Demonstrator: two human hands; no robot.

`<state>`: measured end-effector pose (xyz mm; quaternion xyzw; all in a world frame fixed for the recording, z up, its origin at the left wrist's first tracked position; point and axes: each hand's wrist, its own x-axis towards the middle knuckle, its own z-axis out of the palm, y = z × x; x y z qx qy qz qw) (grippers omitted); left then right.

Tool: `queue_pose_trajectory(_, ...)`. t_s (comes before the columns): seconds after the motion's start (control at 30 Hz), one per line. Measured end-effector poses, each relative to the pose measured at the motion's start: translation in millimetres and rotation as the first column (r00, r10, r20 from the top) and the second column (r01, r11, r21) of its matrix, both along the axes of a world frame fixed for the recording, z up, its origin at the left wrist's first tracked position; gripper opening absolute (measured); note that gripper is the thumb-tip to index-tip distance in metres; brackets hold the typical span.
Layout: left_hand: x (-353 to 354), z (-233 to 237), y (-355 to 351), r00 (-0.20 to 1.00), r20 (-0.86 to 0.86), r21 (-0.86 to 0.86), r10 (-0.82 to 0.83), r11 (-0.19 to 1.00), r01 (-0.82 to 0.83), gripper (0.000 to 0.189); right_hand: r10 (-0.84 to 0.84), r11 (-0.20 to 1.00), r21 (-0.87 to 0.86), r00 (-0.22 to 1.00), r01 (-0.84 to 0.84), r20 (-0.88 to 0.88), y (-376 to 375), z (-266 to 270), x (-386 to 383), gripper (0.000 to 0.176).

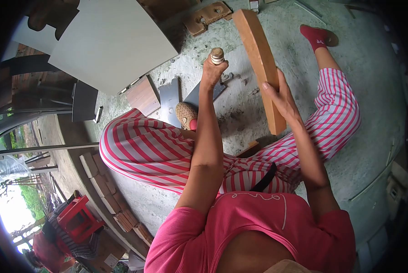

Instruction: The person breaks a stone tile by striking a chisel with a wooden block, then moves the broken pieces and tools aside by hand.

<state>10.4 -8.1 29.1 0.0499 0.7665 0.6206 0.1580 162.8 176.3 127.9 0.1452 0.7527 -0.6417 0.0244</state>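
The grey concrete floor (167, 214) spreads beneath the seated person, whose striped legs are parted, one toward 9 o'clock and the other toward 2 o'clock. A broad pale panel (113, 50) fills the 10 to 11 o'clock area. At 8 o'clock, outside the row of bricks (106, 191), another person (49, 245) is near a red plastic seat (78, 218).

The long wooden block (258, 59) is raised above the floor just toward 1 o'clock from the middle, tilted, its far end pointing to 12 o'clock and its near end to 5 o'clock. The right hand (283, 100) is clamped on its lower half, thumb lying across the near face and fingers at the right edge.

Grey flat pieces (169, 100) lie toward 11 o'clock beside a wood-toned board (143, 96) and near the brown shoe (185, 114). A brown wooden piece with holes (208, 19) rests at 12 o'clock.

The left hand (214, 70), apart from the block, is closed around a short wooden handle (217, 55) with pale bands near its top; what lies below the fist is hidden.
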Motion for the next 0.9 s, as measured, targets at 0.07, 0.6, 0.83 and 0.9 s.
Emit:
queue_pose_trajectory(0.07, 1, -3, 0, 1.0, -0.011, 0.005, 0.009, 1.0, -0.009, 0.022, -0.016, 1.0, 0.009, 0.988, 0.018, -0.151, -1, 33, -14, 0.079)
queue_pose_trajectory(0.6, 1, -37, 5, 0.987, -0.132, 0.137, 0.088, 0.988, -0.069, 0.032, 0.234, 0.959, 0.188, 0.966, -0.211, -0.11, -12, 50, -49, 0.074)
queue_pose_trajectory(0.83, 3, -19, 6, 0.987, -0.135, 0.005, 0.087, 0.996, -0.087, 0.027, 0.093, 0.988, 0.151, 0.862, -0.02, -0.498, -12, 133, -67, 0.079)
queue_pose_trajectory(0.9, 3, -15, 7, 0.992, -0.074, 0.006, 0.104, 0.995, -0.104, 0.029, 0.063, 0.983, 0.18, 0.886, 0.023, -0.46, -19, 90, -65, 0.077)
